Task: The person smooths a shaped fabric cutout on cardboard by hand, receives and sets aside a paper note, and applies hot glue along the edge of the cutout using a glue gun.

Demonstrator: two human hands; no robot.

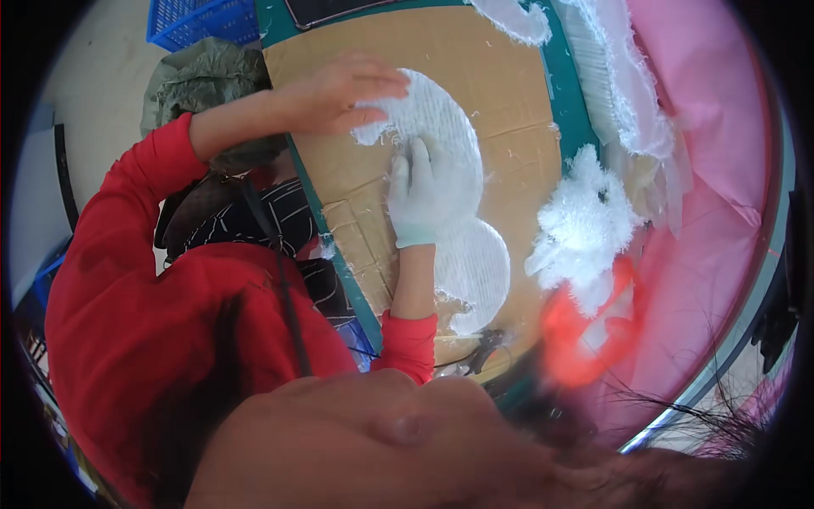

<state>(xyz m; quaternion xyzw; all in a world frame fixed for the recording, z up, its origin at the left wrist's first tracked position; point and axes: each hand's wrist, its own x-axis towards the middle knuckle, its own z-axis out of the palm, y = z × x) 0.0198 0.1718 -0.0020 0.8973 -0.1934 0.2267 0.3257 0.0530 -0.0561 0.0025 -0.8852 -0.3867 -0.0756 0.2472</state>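
Note:
A white fleecy fabric piece, cut in a curved shape with two rounded lobes, lies flat on a sheet of brown cardboard. My left hand is bare and slightly blurred. Its fingers are stretched out at the upper end of the fabric, the thumb apart from them beside the frayed edge. In a thin white glove, my right hand lies flat on the middle of the piece with its fingers extended. Neither hand holds anything.
Right of the cardboard sit a fluffy white scrap pile and a blurred orange-red looped thing. Pink sheeting covers the right side. A green mat shows under the cardboard. Top left is a blue basket.

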